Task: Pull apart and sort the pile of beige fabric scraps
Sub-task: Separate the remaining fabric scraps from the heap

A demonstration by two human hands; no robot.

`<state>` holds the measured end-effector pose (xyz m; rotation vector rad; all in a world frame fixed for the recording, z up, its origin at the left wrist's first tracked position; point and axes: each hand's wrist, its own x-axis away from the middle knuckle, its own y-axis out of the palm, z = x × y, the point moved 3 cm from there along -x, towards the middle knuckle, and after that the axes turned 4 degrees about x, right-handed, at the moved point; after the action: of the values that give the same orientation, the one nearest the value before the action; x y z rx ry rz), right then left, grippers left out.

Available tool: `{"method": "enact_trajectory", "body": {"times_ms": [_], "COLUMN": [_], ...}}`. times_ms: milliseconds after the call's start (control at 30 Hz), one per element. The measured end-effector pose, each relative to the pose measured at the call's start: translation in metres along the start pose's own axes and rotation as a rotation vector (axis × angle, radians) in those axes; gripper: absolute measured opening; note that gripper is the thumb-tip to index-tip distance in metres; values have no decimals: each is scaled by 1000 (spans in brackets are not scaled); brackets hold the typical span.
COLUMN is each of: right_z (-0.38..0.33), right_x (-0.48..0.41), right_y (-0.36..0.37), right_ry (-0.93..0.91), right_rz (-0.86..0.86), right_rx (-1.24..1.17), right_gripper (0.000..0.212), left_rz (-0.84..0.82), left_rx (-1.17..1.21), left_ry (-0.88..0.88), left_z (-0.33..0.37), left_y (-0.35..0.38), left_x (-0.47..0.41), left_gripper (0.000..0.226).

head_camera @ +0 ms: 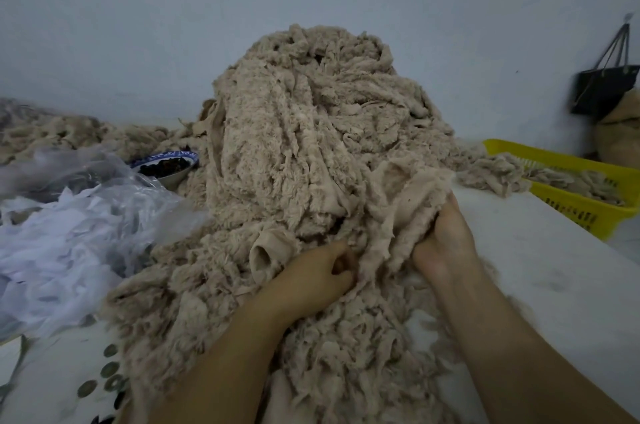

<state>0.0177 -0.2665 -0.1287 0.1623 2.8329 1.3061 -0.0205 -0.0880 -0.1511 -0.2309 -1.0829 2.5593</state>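
A tall pile of beige fuzzy fabric scraps [311, 133] rises in the middle of the white table and spreads down towards me. My left hand [311, 280] lies on the lower front of the pile with its fingers curled into the scraps. My right hand [445, 236] grips a larger beige scrap [401, 195] at the pile's right edge, fingers buried in the cloth. More beige scraps lie in the yellow basket [588, 212] at the right.
Crumpled white and clear plastic bags [69, 223] cover the left side. A blue-rimmed bowl [166, 165] with dark contents stands behind them. More beige scraps [69, 133] lie along the back left. A black bag [602, 88] hangs on the wall at the right. Bare white table [554, 268] shows right of my right hand.
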Motion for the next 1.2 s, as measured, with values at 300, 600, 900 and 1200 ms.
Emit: {"method": "enact_trajectory", "body": {"times_ms": [300, 600, 900, 1200], "right_z": [26, 33, 45, 19], "right_x": [20, 24, 32, 12], "right_y": [20, 24, 26, 13], "right_ry": [57, -30, -90, -103], "right_rz": [-254, -306, -547, -208], "right_rx": [341, 631, 1032, 476], "right_gripper": [40, 26, 50, 43], "left_rz": [361, 613, 706, 656], "left_rx": [592, 515, 1015, 853], "left_ry": [74, 207, -60, 27], "left_z": [18, 21, 9, -2], "left_y": [-8, -22, -27, -17], "left_x": [7, 8, 8, -1], "left_gripper": [30, 28, 22, 18]}}
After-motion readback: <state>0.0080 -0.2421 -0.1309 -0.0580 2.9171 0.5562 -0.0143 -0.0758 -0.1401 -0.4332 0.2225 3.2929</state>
